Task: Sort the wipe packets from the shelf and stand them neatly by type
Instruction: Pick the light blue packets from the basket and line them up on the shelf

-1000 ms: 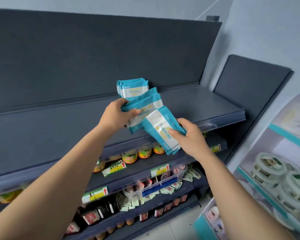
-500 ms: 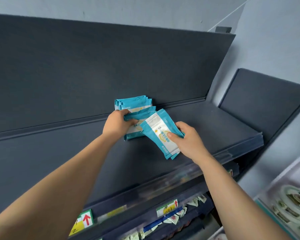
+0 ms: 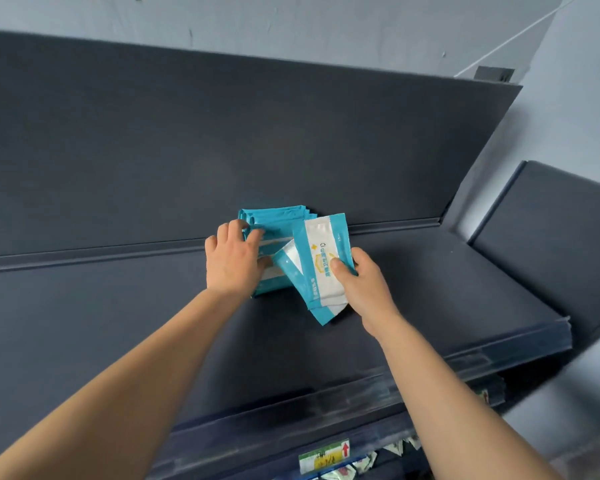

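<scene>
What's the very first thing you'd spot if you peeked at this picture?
Bright teal wipe packets jump out in the middle of the big dark shelf. The left hand grips most of them near the back panel, and the right hand pinches a tilted white-fronted packet just in front. Low down, a small price tag with a red arrow peeks out.

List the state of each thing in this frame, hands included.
stack: teal, on edge on the shelf, near its back panel.
packet: tilted, printed face toward the camera, overlapping the stack.
left hand: grips the stack.
right hand: pinches the packet, thumb on its face.
shelf: bears the stack.
</scene>
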A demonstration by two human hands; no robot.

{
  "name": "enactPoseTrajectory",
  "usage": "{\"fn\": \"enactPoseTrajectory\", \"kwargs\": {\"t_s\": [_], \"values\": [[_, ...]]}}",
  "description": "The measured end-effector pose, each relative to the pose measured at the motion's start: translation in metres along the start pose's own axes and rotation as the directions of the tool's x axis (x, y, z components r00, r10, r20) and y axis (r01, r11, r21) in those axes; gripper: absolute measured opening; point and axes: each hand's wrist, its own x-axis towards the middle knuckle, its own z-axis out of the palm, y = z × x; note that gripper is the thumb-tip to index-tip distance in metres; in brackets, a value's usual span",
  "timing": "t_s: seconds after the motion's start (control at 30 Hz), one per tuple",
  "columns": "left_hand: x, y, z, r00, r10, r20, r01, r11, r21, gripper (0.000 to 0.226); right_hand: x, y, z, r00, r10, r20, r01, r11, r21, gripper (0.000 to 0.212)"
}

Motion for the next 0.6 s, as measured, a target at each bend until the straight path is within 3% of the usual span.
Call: {"fn": "enactPoseTrajectory", "kwargs": {"t_s": [0.2,0.33,0.47,0.6], "values": [[-0.013,0.000,0.000,0.995,0.080,-0.054,-0.081,0.997,-0.004,0.054,0.011,0.006,0.003,0.998,0.058,-0.013,-0.057,0.997,0.057,0.013],[-0.020,-0.003,0.007,0.984,0.178,0.021,-0.178,0.984,0.000,0.061,0.014,0.013,0.001,0.997,0.079,0.002,-0.079,0.996,0.039,0.015],[-0.014,0.002,0.006,0.994,0.103,-0.031,-0.100,0.992,0.078,0.061,0.015,0.014,0.000,0.996,0.082,0.025,-0.082,0.997,0.009,0.017],[-0.001,0.012,0.005,0.999,0.010,0.045,-0.015,0.993,0.120,0.054,0.018,0.012,0.001,0.995,0.094,0.027,-0.094,0.995,0.014,0.016]]}}
